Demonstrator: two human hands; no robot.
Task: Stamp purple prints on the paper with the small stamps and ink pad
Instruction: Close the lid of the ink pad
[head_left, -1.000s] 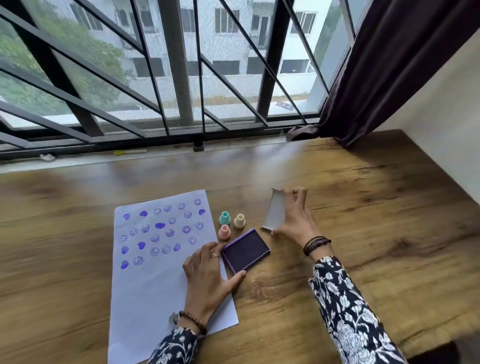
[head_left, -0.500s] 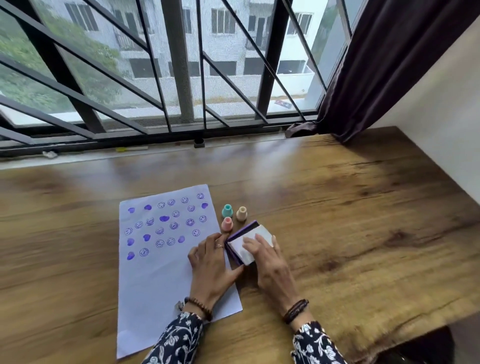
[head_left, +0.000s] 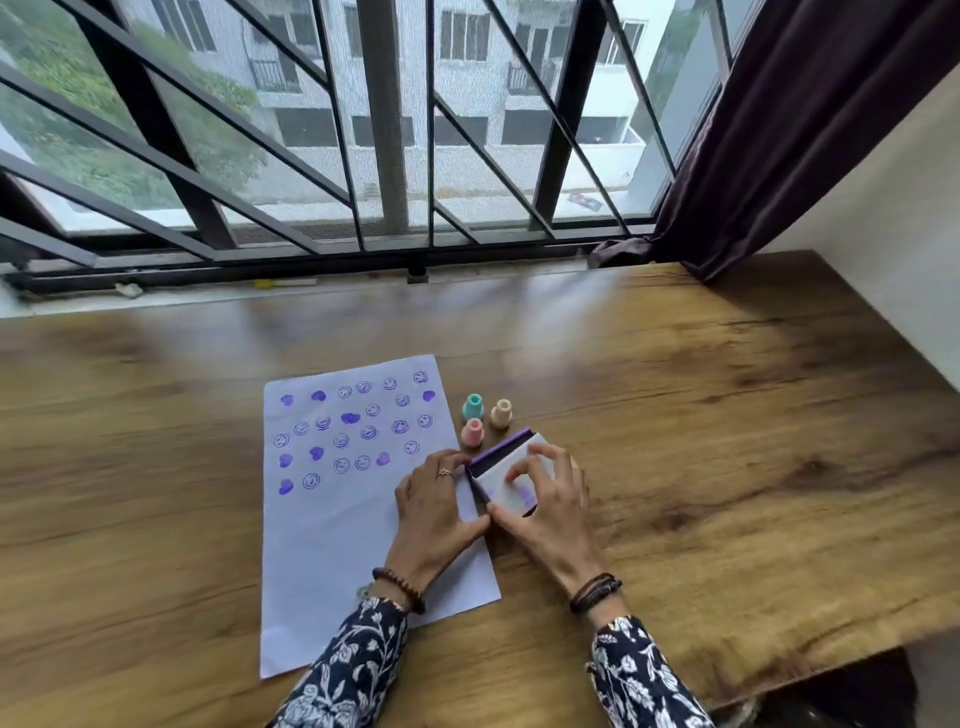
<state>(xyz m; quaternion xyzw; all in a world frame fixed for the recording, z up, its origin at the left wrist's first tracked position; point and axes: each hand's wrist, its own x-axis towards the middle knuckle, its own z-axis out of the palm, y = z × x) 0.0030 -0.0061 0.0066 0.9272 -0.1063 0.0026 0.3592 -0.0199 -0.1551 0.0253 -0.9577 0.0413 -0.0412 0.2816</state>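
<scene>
The right hand (head_left: 545, 499), which was holding the white lid (head_left: 511, 475) upright out to its own side a second ago, is now pressing it flat over the ink pad (head_left: 501, 451), fingers spread on top, close beside the left hand (head_left: 434, 512).

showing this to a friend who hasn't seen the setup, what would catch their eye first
Probably the white paper on the wooden table, its far half dotted with purple smiley and heart prints. Just right of it, the left hand and right hand are on the ink pad, its white lid over it. Three small pastel stamps stand upright just beyond the pad.
</scene>
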